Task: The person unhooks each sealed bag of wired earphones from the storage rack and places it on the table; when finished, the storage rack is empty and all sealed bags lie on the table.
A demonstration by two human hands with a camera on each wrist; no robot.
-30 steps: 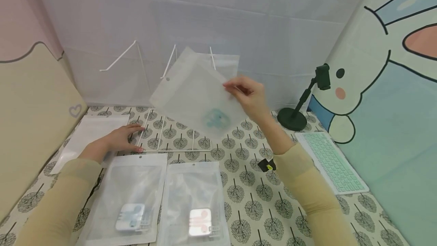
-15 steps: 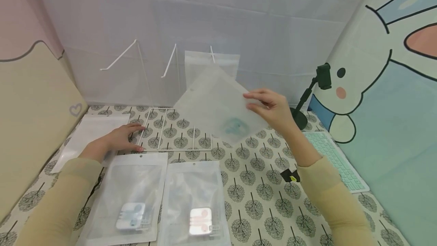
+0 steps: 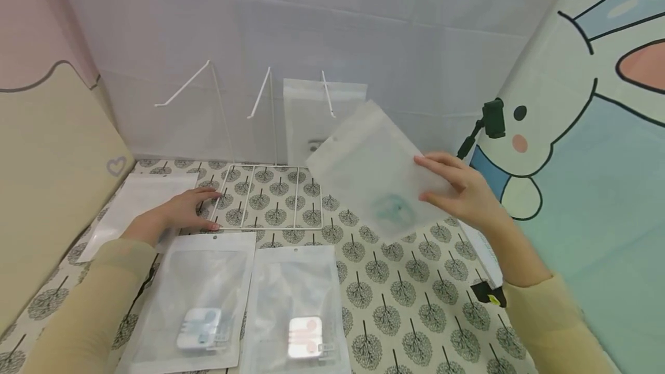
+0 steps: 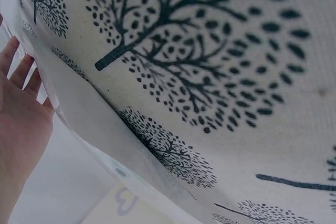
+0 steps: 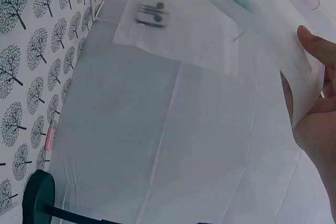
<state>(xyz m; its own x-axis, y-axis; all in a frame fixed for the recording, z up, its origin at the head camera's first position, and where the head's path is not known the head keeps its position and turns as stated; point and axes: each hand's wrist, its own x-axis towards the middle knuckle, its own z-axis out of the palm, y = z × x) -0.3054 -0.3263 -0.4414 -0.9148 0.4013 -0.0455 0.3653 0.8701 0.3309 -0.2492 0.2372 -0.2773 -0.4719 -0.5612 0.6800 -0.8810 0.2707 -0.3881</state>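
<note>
Between thumb and fingers, my right hand (image 3: 462,192) pinches the right edge of a frosted zip bag (image 3: 353,157). The bag is tilted in mid-air, and a coiled teal item (image 3: 393,209) shows blurrily through it. Its holed top strip points up and left, near the right hook of a white wire rack (image 3: 270,228). On that hook hangs another frosted bag (image 3: 301,114) with a dark item inside, seen also as the hung bag (image 5: 181,35) in the right wrist view. My left hand (image 3: 182,212) rests at the left side of the rack's base, fingers and thumb spread.
Two bags, one with a blue-and-white case (image 3: 199,328) and one with a pink-and-white case (image 3: 305,336), lie in front. Another white bag (image 3: 140,201) lies under the left forearm. A black stand (image 3: 493,120) and a keyboard (image 3: 483,255) are at right.
My right hand has moved right and down with the bag, away from the rack, uncovering the right hook and the bag hanging there. My left hand stays at the base.
</note>
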